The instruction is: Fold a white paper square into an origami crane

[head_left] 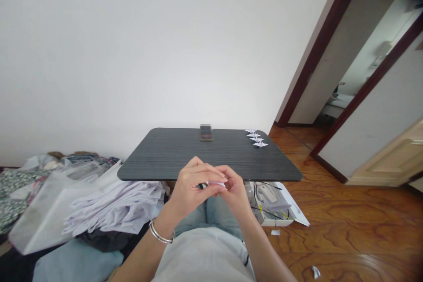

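A small piece of white paper (216, 183) is pinched between my two hands, just over the front edge of the dark table (165, 154). My left hand (194, 181) curls around it from the left, thumb and fingers meeting on it. From the other side, the fingers of my right hand (234, 185) are closed on the same paper. Most of the paper is hidden by the fingers, so its folded shape cannot be made out. Several white folded paper cranes (260, 143) stand in a row at the table's far right corner.
A phone (206, 133) leans at the table's back edge by the wall. Heaped clothes (112, 207) lie left of the table. A box (274, 220) holding cables and papers sits below right. Paper scraps (316, 272) lie on the wooden floor. Beyond is a doorway (330, 53).
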### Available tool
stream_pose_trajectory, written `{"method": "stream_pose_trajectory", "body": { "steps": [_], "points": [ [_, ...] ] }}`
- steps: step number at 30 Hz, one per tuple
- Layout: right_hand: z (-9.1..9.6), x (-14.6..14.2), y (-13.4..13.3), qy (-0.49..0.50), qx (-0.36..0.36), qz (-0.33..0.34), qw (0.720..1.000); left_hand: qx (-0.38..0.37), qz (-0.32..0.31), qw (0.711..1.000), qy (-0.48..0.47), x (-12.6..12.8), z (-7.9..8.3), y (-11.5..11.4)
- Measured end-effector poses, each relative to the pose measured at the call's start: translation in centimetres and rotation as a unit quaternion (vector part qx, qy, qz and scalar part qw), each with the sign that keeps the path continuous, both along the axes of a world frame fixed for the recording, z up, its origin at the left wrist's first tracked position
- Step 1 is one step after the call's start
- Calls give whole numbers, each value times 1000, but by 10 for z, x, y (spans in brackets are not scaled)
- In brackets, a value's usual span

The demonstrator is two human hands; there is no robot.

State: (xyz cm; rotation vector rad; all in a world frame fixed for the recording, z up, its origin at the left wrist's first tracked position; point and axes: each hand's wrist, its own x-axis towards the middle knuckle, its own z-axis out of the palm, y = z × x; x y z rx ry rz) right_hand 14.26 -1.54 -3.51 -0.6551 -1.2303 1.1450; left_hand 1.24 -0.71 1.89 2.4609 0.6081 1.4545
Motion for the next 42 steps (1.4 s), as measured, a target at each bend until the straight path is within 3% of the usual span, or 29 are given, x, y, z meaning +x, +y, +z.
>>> {"method": "stream_pose_trajectory", "body": {
  "steps": [8, 24, 30, 34, 38, 42],
  "points": [
    [2, 0, -2, 24, -6, 13, 1000, 122, 3, 993, -10, 0, -8, 1],
    [0, 1, 0, 44, -16, 27, 999, 133, -1, 990, -46, -2, -17, 11],
    [-1, -1, -1, 31, -31, 26, 999, 155, 53, 985, -57, -1, -19, 10],
    [-1, 1, 0, 11, -36, 15, 999, 83, 108, 986, -93, 2, -20, 8],
    [-4, 3, 4, -2, -11, -72, 997, -92, 128, 981, -112, 4, -22, 10],
    [-6, 4, 7, -35, 0, -91, 995, -247, 94, 954, -139, 7, -26, 12]
  ]
}}
